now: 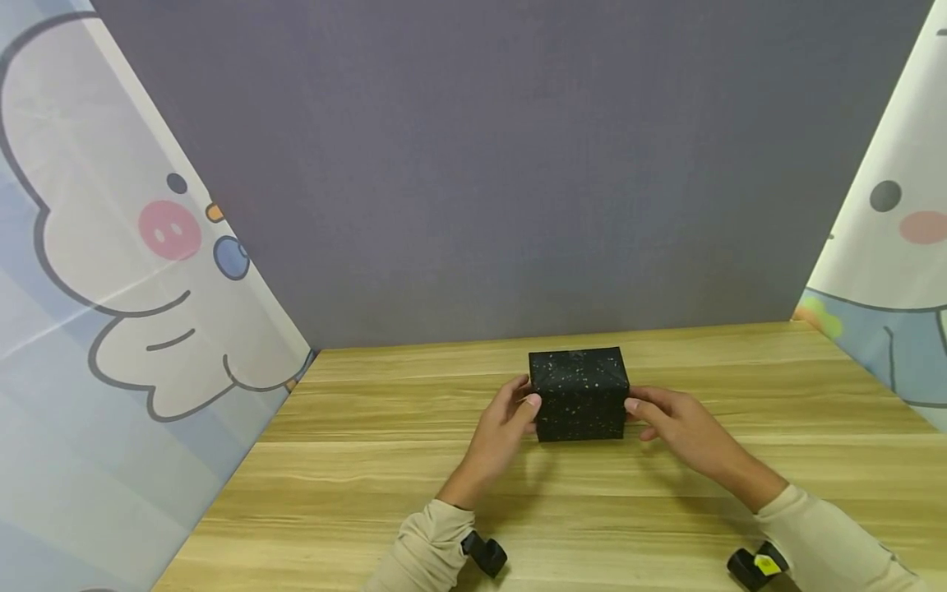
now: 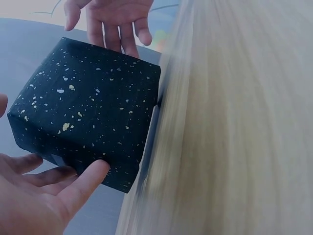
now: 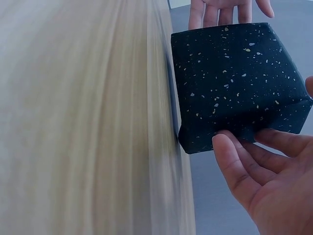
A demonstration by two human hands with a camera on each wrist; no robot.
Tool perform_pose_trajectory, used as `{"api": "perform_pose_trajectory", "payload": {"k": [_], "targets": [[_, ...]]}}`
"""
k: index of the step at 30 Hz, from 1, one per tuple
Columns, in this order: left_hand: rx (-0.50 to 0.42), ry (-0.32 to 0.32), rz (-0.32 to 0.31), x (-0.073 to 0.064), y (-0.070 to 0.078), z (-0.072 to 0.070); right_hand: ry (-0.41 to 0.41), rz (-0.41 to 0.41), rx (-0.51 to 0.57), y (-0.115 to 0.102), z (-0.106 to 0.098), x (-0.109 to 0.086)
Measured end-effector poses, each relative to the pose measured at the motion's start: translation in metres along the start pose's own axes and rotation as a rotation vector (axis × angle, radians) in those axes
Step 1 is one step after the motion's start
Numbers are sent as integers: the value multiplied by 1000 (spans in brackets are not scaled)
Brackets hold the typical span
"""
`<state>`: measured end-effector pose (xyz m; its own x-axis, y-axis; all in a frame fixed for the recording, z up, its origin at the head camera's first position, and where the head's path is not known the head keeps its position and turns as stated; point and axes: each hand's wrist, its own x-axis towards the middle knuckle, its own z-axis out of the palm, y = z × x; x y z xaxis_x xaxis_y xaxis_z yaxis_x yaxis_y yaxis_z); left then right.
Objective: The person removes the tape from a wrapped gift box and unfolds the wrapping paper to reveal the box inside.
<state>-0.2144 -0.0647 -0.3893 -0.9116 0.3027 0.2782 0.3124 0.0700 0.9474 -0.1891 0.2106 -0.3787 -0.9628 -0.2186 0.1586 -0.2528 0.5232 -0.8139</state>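
Observation:
Both hands hold a black box speckled with gold and white (image 1: 580, 395), one at each short end. In the head view my left hand (image 1: 499, 427) is at its left end, the thumb on the front edge and the fingers along the side. My right hand (image 1: 684, 432) mirrors this at the right end. Seen from the left wrist, the box (image 2: 88, 103) has the left fingertips against its near end and the right hand beyond it. From the right wrist, the right fingertips meet the box (image 3: 234, 73). Its underside stays close over the table.
Light wood-grain planks make up the table (image 1: 333, 485). Behind it rises a plain grey panel (image 1: 473, 173). Cartoon-printed sheets stand at the left (image 1: 89, 271) and the right (image 1: 888, 247). A black band with a small device (image 1: 484, 555) is on the left wrist.

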Motion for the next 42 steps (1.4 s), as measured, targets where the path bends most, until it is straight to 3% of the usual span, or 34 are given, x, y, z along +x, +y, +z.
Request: {"api": "perform_pose_trajectory", "payload": {"k": [27,38,42], "targets": [[37,-8,11,2,-2,-1,30,-37,31,-1,1,1],[160,-6,5,1,0,-3,22,-17,35,-2,3,0],[167,-8,13,0,0,-3,26,-50,63,-2,4,1]]}}
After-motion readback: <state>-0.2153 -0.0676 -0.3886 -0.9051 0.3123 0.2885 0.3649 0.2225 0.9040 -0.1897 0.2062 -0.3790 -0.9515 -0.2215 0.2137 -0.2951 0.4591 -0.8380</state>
